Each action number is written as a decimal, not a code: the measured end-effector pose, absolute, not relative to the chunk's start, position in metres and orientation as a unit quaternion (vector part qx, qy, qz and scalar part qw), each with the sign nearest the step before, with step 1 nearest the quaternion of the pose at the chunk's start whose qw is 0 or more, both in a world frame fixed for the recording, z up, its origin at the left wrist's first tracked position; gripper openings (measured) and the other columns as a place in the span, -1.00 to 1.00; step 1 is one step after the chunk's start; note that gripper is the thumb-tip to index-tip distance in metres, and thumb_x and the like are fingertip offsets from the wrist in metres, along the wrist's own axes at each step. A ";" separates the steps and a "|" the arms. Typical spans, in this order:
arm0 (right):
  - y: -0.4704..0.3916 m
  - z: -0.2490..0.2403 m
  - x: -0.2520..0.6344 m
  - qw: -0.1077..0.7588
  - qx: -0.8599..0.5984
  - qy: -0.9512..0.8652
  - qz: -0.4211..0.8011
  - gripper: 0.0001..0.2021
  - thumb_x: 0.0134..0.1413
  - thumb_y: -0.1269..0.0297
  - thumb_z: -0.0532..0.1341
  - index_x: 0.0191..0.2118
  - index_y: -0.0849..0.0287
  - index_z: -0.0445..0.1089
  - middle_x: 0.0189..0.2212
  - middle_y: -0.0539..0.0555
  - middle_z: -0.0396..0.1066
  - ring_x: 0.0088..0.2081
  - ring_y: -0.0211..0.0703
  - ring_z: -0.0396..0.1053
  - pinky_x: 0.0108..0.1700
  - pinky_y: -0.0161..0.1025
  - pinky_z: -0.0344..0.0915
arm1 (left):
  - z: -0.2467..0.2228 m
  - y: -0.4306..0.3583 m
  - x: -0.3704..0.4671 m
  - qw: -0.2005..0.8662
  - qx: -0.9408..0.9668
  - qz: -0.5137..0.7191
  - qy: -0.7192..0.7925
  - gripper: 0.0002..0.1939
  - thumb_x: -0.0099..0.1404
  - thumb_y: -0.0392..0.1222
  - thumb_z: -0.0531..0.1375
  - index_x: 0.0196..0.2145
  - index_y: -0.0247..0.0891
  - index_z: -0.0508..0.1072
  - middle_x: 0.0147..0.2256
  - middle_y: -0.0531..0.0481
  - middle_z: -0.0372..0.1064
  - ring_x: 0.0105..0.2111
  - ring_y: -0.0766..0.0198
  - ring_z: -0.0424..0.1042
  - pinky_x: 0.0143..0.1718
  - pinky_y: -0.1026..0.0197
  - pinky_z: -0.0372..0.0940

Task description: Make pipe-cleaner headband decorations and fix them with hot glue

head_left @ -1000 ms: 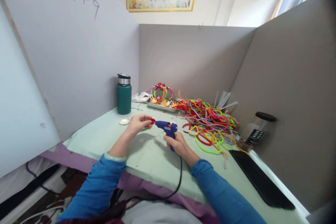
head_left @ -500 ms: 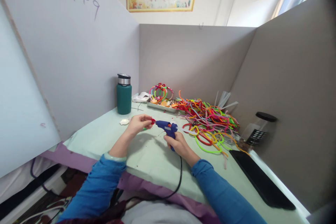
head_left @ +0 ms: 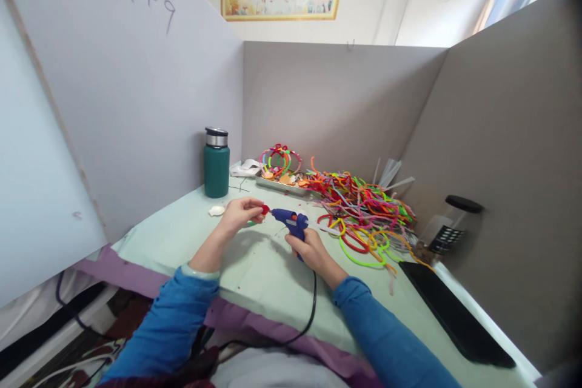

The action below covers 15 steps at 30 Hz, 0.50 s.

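Observation:
My right hand (head_left: pixel 311 248) is wrapped round the handle of a blue hot glue gun (head_left: pixel 291 220), whose nozzle points left. A white glue stick (head_left: pixel 324 228) juts from its back, and a black cord (head_left: pixel 313 303) hangs down from the grip. Between the fingertips of my left hand (head_left: pixel 240 215) is a small red piece (head_left: pixel 265 210), its exact kind too small to make out. The nozzle tip is at or very close to the red piece; I cannot tell whether they touch. Below my left fingers, a bit of green shows on the table.
A green bottle (head_left: pixel 216 163) stands at the back left, near a small white piece (head_left: pixel 216 211). Behind my hands is a metal tray (head_left: pixel 282 187) with colourful rings. Tangled pipe cleaners (head_left: pixel 359 197) lie right, with a clear jar (head_left: pixel 448 227) and a black flat object (head_left: pixel 450 309) beyond.
Both hands keep nearly the same pose, with the glue gun still pointed at the red piece. The whole view has shifted very slightly.

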State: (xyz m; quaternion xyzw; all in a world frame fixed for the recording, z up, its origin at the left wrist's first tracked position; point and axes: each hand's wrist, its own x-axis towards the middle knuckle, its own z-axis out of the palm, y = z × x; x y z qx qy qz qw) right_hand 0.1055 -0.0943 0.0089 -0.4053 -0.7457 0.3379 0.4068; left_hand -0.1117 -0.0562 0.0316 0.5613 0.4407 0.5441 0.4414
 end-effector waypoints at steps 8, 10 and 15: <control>-0.082 0.012 0.080 0.335 -0.408 -0.821 0.217 -0.79 0.12 0.14 0.11 -0.32 0.18 0.34 -0.48 -0.01 0.38 -0.45 -0.22 0.30 -0.38 -0.31 0.17 | 0.051 -0.072 -0.149 0.395 0.522 0.622 0.429 -0.60 -0.10 -0.09 0.40 -0.32 -0.37 0.50 -0.48 -0.08 0.50 -0.52 0.27 0.46 -0.42 0.21 0.39; -0.083 0.017 0.055 0.283 -0.389 -0.867 0.128 -0.76 0.13 0.10 0.13 -0.23 0.17 0.33 -0.35 0.05 0.41 -0.35 -0.16 0.35 -0.31 -0.28 0.20 | 0.064 -0.080 -0.172 0.359 0.503 0.664 0.420 -0.59 -0.10 -0.10 0.39 -0.30 -0.37 0.49 -0.44 -0.09 0.51 -0.52 0.28 0.45 -0.42 0.21 0.39; -0.087 0.031 -0.025 0.156 -0.357 -0.921 -0.028 -0.54 0.16 -0.08 0.07 -0.04 0.22 0.27 -0.15 0.23 0.35 -0.22 0.02 0.39 -0.22 -0.11 0.28 | 0.098 -0.110 -0.217 0.285 0.467 0.734 0.402 -0.64 -0.07 -0.15 0.38 -0.29 -0.34 0.48 -0.43 -0.05 0.50 -0.53 0.33 0.44 -0.40 0.22 0.40</control>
